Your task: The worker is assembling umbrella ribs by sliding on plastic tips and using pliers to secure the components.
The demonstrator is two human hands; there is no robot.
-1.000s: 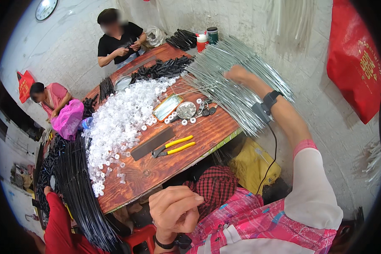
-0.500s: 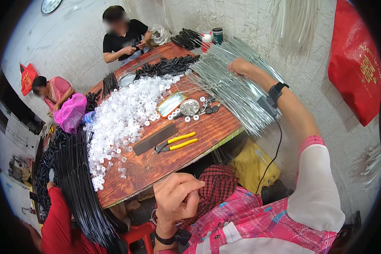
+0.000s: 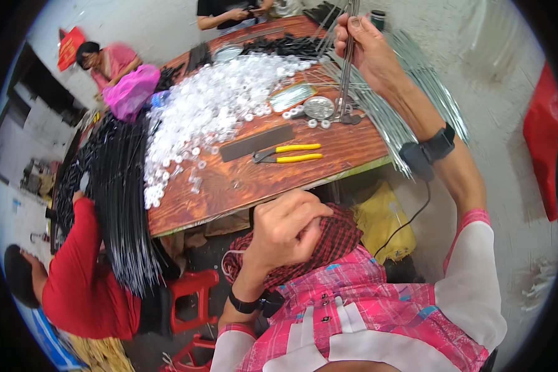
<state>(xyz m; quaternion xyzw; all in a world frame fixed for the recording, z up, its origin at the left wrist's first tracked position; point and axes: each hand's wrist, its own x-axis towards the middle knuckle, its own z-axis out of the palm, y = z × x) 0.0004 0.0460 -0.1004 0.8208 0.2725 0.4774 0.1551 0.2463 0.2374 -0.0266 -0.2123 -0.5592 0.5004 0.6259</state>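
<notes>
My right hand [image 3: 373, 53], raised over the far right of the table, is closed round a thin bundle of metal wires [image 3: 346, 77] that stands nearly upright. Beside it on the tabletop lies a large heap of long silvery wires [image 3: 425, 93]. My left hand [image 3: 288, 226] hovers near my lap at the table's front edge, fingers curled; what it holds, if anything, is hidden. Yellow-handled cutting pliers [image 3: 294, 154] and a dark flat bar [image 3: 257, 142] lie near the table's front. Behind them are a round dish of small metal bits [image 3: 319, 107] and an orange-rimmed tray [image 3: 271, 105].
A broad pile of clear and white plastic pieces [image 3: 211, 99] covers the table's middle. Long black rods [image 3: 127, 204] hang over its left edge. Co-workers sit in red [image 3: 90, 279], in pink [image 3: 119, 59] and in black [image 3: 211, 15]. A yellow sack [image 3: 387, 226] stands below.
My right hand has lifted from the wire heap with a bundle now upright in it. My left hand stays curled near my lap. The view has tilted down.
</notes>
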